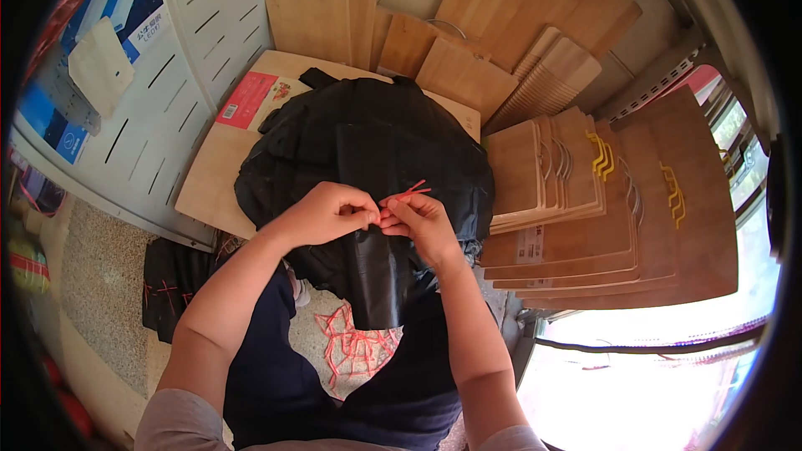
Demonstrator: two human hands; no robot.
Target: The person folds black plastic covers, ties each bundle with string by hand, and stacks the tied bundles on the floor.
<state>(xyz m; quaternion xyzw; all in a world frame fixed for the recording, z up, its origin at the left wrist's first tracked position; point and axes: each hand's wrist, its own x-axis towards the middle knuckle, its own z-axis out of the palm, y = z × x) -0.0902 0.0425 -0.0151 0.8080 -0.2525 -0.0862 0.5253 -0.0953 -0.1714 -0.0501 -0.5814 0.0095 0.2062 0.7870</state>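
Both hands meet over a heap of black plastic bags. My right hand pinches a thin red plastic string, whose loose ends stick out above the fingers. Against it, the fingertips of my left hand are pressed together at the lower part of the same string. What lies exactly between the left fingertips is hidden. Just below the hands, a folded black strip hangs over the front of the heap toward my lap.
Under the heap lies a wooden board. Cutting boards with handles stand stacked at right, more boards lean behind. A white slotted metal panel rises at left. Red strings litter the floor between my legs.
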